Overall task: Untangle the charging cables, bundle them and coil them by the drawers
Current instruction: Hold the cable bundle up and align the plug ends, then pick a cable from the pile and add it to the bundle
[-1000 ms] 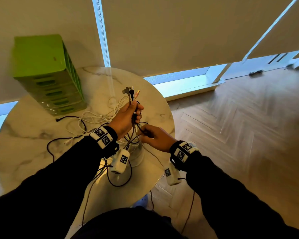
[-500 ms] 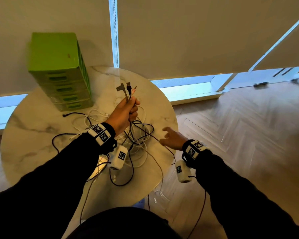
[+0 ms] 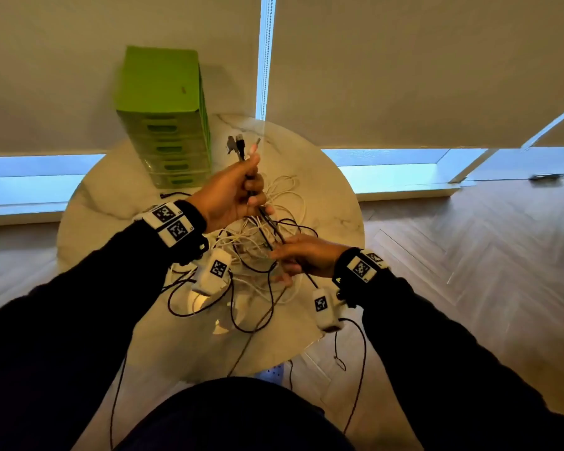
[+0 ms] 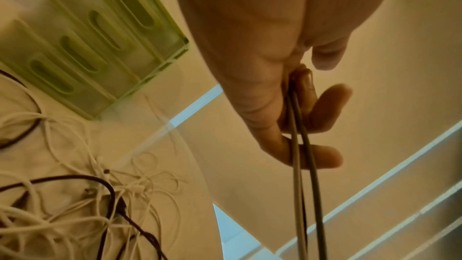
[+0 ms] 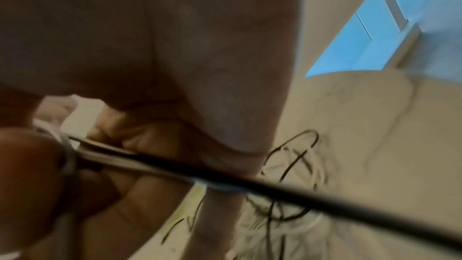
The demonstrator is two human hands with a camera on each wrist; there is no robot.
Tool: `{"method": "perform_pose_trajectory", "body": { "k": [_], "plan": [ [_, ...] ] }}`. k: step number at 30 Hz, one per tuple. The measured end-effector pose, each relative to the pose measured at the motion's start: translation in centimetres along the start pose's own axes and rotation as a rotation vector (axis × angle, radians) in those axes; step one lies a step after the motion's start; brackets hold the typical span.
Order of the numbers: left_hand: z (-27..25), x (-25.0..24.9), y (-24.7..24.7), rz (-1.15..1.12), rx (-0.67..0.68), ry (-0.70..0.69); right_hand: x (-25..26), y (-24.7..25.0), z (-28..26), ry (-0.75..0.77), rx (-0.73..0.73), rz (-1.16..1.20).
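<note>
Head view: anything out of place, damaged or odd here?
Only the expected mess: white and dark charging cables lie knotted on the marble table, some loops trailing over its near edge. The left hand grips several plug ends; the right hand pinches the strands below. No damage visible.

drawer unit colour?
Bright green drawer unit, with translucent green drawer fronts; clearest in the head view.

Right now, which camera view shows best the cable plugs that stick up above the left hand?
The head view: the plugs stand clear above the left hand. The left wrist view shows only cable strands leaving the hand; the right wrist view shows blurred cable, no plugs.
</note>
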State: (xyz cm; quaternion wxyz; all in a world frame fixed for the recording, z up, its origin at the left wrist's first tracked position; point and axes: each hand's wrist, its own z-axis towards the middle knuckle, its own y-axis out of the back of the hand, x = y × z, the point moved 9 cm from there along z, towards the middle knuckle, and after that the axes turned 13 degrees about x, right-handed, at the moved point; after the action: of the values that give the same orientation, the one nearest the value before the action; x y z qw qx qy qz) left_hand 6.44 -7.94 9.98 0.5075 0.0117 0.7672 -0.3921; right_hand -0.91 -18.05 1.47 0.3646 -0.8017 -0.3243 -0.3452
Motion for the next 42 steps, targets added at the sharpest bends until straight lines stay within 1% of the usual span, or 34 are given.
{"method": "perform_pose_trajectory", "body": {
  "k": [2, 4, 5, 6, 7, 8, 9, 10, 11, 13, 15, 17, 18, 19, 20, 21, 23, 25, 26, 28, 30, 31, 32, 36, 39, 42],
  "plan": [
    [-0.8, -0.9, 1.2, -0.017, -0.019, -0.031, -1.5, 2.6, -1.4, -0.184, -0.078, -0.189],
    [-1.4, -1.9, 2.5, -0.040, -0.048, -0.095, -2.0, 6.4, -3.3, -0.387, -0.237, -0.570],
    [-1.6, -2.3, 3.2, -0.049, -0.077, -0.132, -1.4, 8.0, -4.3, -0.433, -0.333, -0.765],
    [-1.8, -2.7, 3.5, -0.049, -0.099, -0.168, -0.6, 9.3, -5.2, -0.428, -0.446, -0.916],
    [-1.8, -3.0, 4.2, -0.039, -0.124, -0.204, 0.2, 10.3, -6.0, -0.392, -0.562, -1.012],
    [-1.8, -3.2, 4.8, -0.020, -0.153, -0.242, 0.8, 10.9, -6.6, -0.341, -0.658, -1.062],
    [-1.8, -3.5, 5.4, -0.007, -0.189, -0.285, 1.0, 10.9, -6.8, -0.283, -0.705, -1.077],
    [-1.8, -3.7, 5.9, -0.011, -0.231, -0.331, 0.9, 10.5, -6.3, -0.260, -0.690, -1.089],
    [-1.8, -3.7, 6.6, -0.032, -0.292, -0.363, 0.3, 9.8, -5.5, -0.256, -0.627, -1.099],
    [-1.8, -3.5, 7.6, -0.063, -0.414, -0.384, -2.1, 7.3, -3.0, -0.355, -0.424, -1.118],
    [-1.5, -2.5, 7.7, -0.046, -0.463, -0.352, -4.8, 3.7, -0.7, -0.480, -0.200, -1.169],
    [-1.2, -0.7, 7.8, 0.017, -0.500, -0.292, -7.1, 0.6, 1.0, -0.571, -0.016, -1.220],
    [-1.1, 0.3, 7.9, 0.052, -0.501, -0.265, -7.9, -0.4, 1.5, -0.604, 0.057, -1.228],
    [-1.0, 1.2, 8.1, 0.083, -0.501, -0.237, -8.8, -0.8, 2.1, -0.633, 0.100, -1.201],
    [-1.2, 2.0, 8.3, 0.111, -0.507, -0.213, -8.9, -0.9, 2.3, -0.647, 0.096, -1.127],
    [-1.4, 2.6, 8.5, 0.140, -0.504, -0.193, -8.6, -0.5, 2.6, -0.631, 0.056, -1.016],
    [-1.7, 3.6, 8.8, 0.160, -0.491, -0.155, -7.0, 1.1, 3.0, -0.534, -0.099, -0.819],
    [-2.1, 4.4, 8.9, 0.154, -0.482, -0.126, -5.0, 3.0, 3.5, -0.395, -0.245, -0.774],
    [-2.3, 4.7, 8.9, 0.158, -0.480, -0.114, -4.2, 3.7, 3.9, -0.339, -0.281, -0.786],
    [-2.5, 5.4, 9.2, 0.163, -0.483, -0.088, -3.7, 4.4, 5.0, -0.328, -0.274, -0.823],
    [-2.7, 5.8, 9.5, 0.149, -0.479, -0.081, -4.0, 5.1, 6.3, -0.340, -0.254, -0.771],
    [-2.8, 6.0, 9.5, 0.126, -0.474, -0.085, -4.1, 5.6, 6.5, -0.342, -0.274, -0.738],
    [-3.0, 6.1, 9.6, 0.102, -0.472, -0.088, -4.0, 6.2, 6.7, -0.335, -0.299, -0.739],
    [-3.9, 6.6, 10.2, 0.120, -0.507, -0.051, -4.8, 9.0, 8.2, -0.370, -0.360, -0.969],
    [-4.3, 7.0, 10.6, 0.096, -0.534, -0.052, -5.4, 10.3, 8.8, -0.404, -0.402, -1.019],
    [-4.6, 7.2, 10.6, 0.105, -0.544, -0.036, -5.6, 10.7, 9.7, -0.413, -0.375, -1.121]
  ]
}}
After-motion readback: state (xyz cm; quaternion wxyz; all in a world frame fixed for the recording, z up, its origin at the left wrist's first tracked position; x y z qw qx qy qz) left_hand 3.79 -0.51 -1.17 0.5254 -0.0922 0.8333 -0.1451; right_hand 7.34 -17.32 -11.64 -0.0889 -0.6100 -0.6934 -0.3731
